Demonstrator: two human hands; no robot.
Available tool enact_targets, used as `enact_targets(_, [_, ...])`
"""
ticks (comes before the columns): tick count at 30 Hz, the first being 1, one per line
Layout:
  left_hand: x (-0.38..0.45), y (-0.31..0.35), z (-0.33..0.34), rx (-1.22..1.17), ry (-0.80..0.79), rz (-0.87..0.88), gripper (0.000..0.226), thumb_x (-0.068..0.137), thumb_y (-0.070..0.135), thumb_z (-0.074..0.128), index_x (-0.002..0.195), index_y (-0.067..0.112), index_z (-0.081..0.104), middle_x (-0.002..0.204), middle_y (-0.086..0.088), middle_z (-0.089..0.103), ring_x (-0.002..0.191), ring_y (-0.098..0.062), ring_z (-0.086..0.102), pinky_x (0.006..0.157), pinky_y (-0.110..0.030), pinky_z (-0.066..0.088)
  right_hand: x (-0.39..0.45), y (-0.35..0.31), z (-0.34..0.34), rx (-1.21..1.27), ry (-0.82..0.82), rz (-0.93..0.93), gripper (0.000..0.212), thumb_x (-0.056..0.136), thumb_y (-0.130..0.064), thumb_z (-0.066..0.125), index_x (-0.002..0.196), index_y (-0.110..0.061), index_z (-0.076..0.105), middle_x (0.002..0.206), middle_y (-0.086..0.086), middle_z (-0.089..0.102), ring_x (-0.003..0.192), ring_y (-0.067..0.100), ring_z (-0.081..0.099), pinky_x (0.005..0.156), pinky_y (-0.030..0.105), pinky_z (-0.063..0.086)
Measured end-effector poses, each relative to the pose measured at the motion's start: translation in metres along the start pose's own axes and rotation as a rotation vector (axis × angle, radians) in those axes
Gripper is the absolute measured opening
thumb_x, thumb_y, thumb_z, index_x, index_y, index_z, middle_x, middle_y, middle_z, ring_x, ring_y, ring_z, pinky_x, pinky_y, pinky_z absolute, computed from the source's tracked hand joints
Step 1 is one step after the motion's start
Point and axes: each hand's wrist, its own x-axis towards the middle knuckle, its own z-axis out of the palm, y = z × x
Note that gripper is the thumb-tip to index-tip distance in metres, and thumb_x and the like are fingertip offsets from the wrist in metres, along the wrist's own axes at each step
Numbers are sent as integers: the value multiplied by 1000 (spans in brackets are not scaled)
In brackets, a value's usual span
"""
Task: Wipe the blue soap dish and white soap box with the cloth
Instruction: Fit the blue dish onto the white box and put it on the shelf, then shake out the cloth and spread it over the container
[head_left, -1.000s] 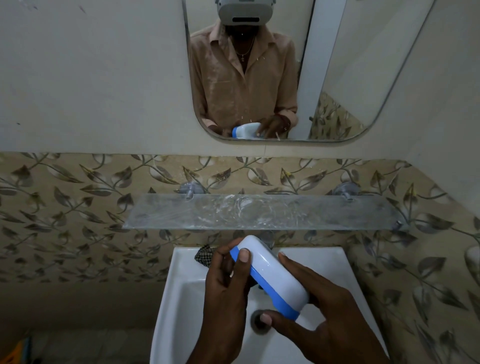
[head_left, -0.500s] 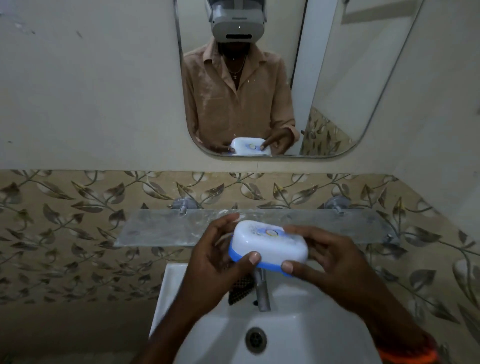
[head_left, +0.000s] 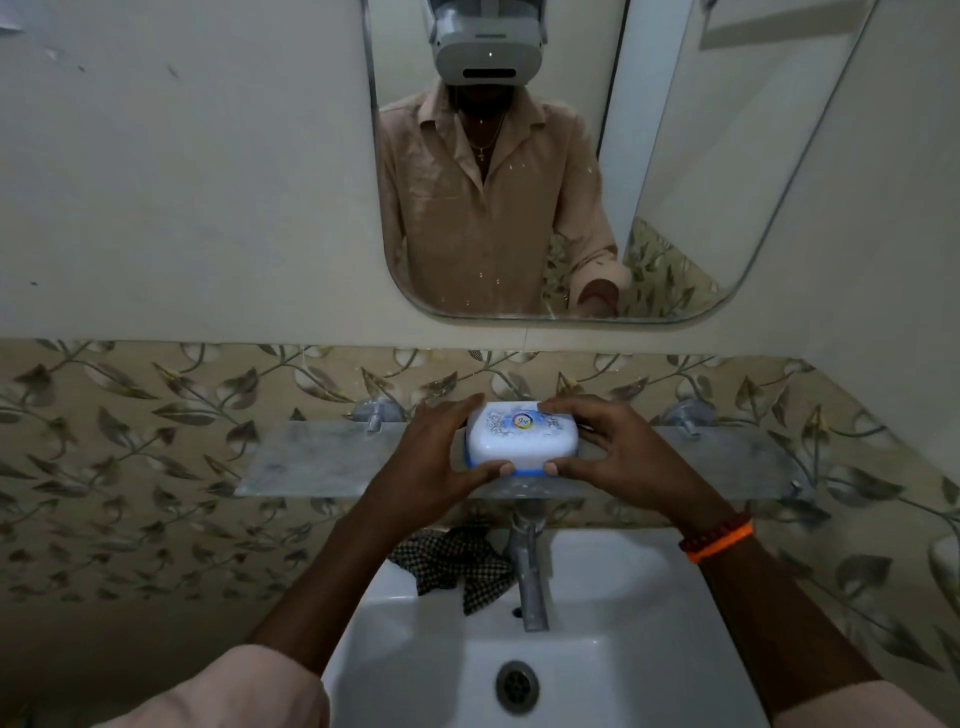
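I have the white soap box (head_left: 522, 435), seated on the blue soap dish (head_left: 511, 471) whose rim shows under it, clasped from both ends: my left hand (head_left: 434, 462) curls round one end, my right hand (head_left: 615, 451) round the other, thumbs pinching the near edge. The pair sits on, or just above, the glass shelf (head_left: 311, 457) directly under my grip; I cannot tell if it has touched down.

To set it down well I would lower it flat, keep both ends level so the lid stays seated, and let go only once the base rests squarely away from the shelf's near edge (glass is slippery).

The cloth (head_left: 454, 561) lies below my left wrist on the sink (head_left: 623, 597) rim beside the tap (head_left: 530, 571).

Half a second ago I held the box nearer to me, in front of the shelf; a second ago it was tilted over the basin.
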Motion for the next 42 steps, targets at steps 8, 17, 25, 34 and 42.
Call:
enact_targets(8, [-18,15,-5,45,108,-10,82,83,45,81,150,13,46,151,-5,53,141,-20,45,119,-35,30,-25,-27,10,-238,201,-18,67,75,-31,85,135,-20,58,139,-3,54,133,9,47,114,26,39])
enact_targets(17, [-155,-67,88,138,83,-28,28,84,5,80,111,8,75,109,-8,76,99,-27,73,85,-38,61,-142,5,187,-246,227,56,13,90,-11,66,99,-16,72,99,-5,66,92,8,66,79,27,56])
enact_targets(25, [-106,-135,123,397,-71,30,22,85,14,59,104,18,69,104,-6,68,98,-30,58,82,-41,41,-58,52,249,-619,62,228,42,95,0,34,133,-3,52,134,16,52,127,29,48,109,40,39])
enact_targets(34, [-90,-139,115,454,-121,-39,24,77,23,67,100,22,68,95,0,66,92,-28,54,72,-35,23,-42,58,247,-937,-93,375,28,76,0,54,103,-6,61,101,20,62,95,37,57,88,50,49])
enact_targets(42, [-81,-150,95,353,-167,33,20,79,20,66,97,17,73,93,-6,66,97,-32,56,79,-41,37,-39,61,239,-668,63,351,22,81,-10,60,103,-8,62,98,14,66,92,33,61,83,42,52])
